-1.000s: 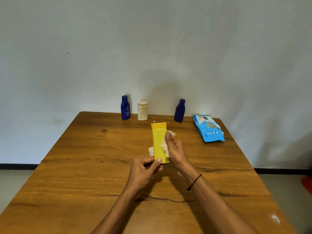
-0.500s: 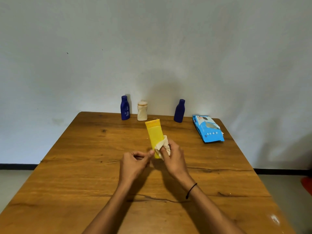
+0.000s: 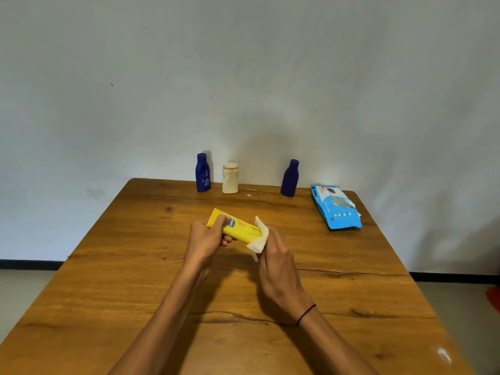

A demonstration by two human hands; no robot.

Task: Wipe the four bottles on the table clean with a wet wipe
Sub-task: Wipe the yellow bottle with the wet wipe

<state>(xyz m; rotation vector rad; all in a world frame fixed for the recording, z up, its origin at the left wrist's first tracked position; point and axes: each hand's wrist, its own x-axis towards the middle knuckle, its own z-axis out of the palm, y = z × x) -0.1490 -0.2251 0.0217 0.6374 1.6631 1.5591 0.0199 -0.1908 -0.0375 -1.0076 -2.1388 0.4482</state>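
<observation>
While your left hand (image 3: 207, 239) grips the yellow bottle (image 3: 238, 229), the wet wipe (image 3: 259, 236) is wrapped over its right end.
Bottle held sideways above the tabletop (image 3: 113, 266), likely so the wipe reaches the end; left fingers (image 3: 222, 221) curl round it, right hand (image 3: 276, 255) pinches the wipe. Two blue bottles (image 3: 203, 173) (image 3: 289, 178) and the cream bottle (image 3: 230, 177) stand at the far edge, wipe pack (image 3: 335, 207) right, within reach.
</observation>
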